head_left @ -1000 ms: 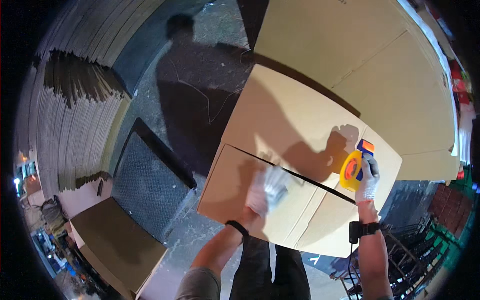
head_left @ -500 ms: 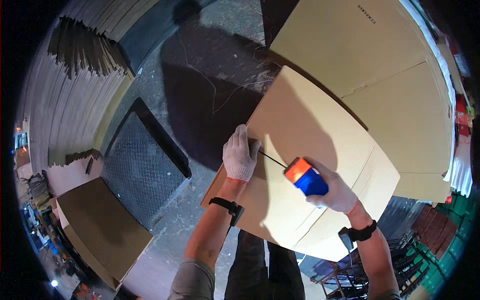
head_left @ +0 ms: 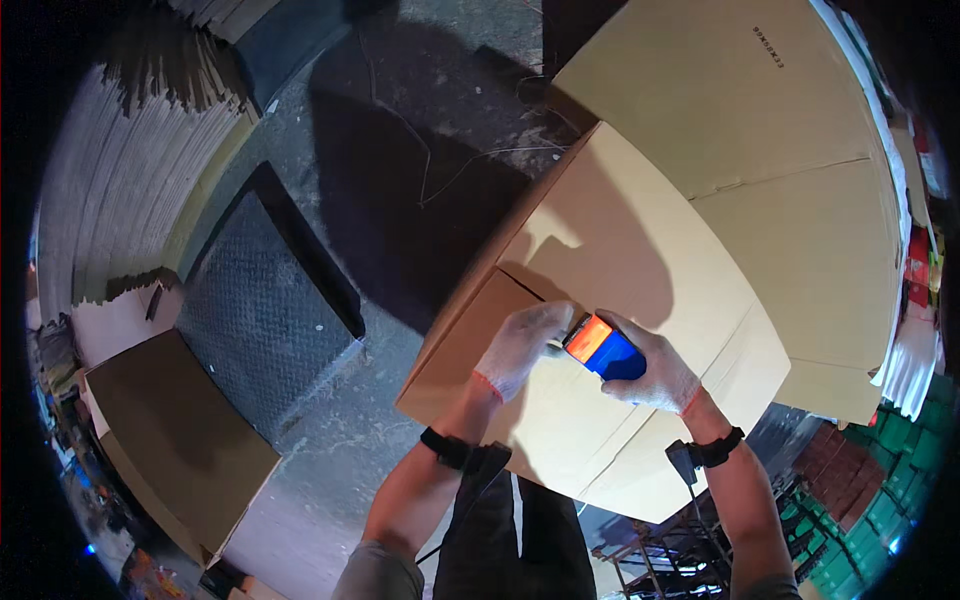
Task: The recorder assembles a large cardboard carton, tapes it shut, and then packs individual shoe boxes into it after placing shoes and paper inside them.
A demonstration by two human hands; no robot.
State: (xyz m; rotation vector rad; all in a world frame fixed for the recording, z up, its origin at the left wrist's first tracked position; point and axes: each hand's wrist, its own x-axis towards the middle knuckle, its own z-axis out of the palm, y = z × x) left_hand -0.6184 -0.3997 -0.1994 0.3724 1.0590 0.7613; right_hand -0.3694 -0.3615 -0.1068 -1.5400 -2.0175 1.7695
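My right hand (head_left: 657,370), in a white knit glove, is wrapped round a blue and orange tape measure (head_left: 612,352). The gloved left hand (head_left: 525,350) has its fingers bent in at the tape measure's front end, close to the other hand; the fingers partly hide what they pinch there. Both hands are over a large brown cardboard box (head_left: 690,290), whose pale upper face shows creases on the right. Along its left side, a narrow side face and a flap edge show beside my left hand.
Larger cardboard sheets (head_left: 800,210) lie at the upper right. A tall stack of flat cardboard (head_left: 140,200) stands at the left, near a dark textured plate (head_left: 265,300) on the floor. A folded brown carton (head_left: 185,430) is lower left; green crates (head_left: 900,455) are at the right.
My left hand has come off the box's left edge towards the tape measure. The dark strip between the hands no longer shows. The box's left side has come into view.
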